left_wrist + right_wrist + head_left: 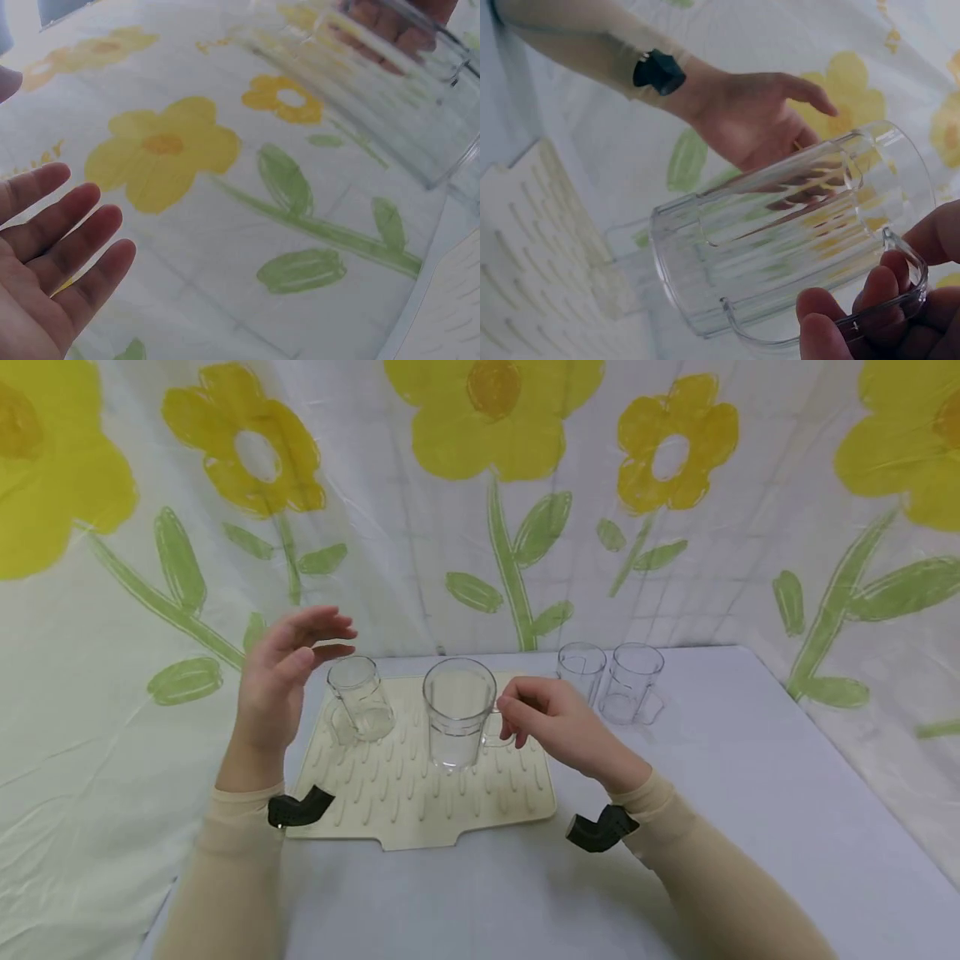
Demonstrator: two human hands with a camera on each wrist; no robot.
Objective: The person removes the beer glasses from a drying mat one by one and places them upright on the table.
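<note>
- Head view, nearest: cream drying mat's (420,824) tabbed front edge; ribbed room before the held mug.
- Right hand (558,722) pinches the handle (761,341) of a transparent mug (459,689), seemingly raised above the mat; likely mid-placement, calling for level lowering.
- Left hand (277,681), fingers apart, holds nothing beside a second mug (362,702).
- Farther right: two mugs (632,689), table edge (840,739) well apart.
</note>
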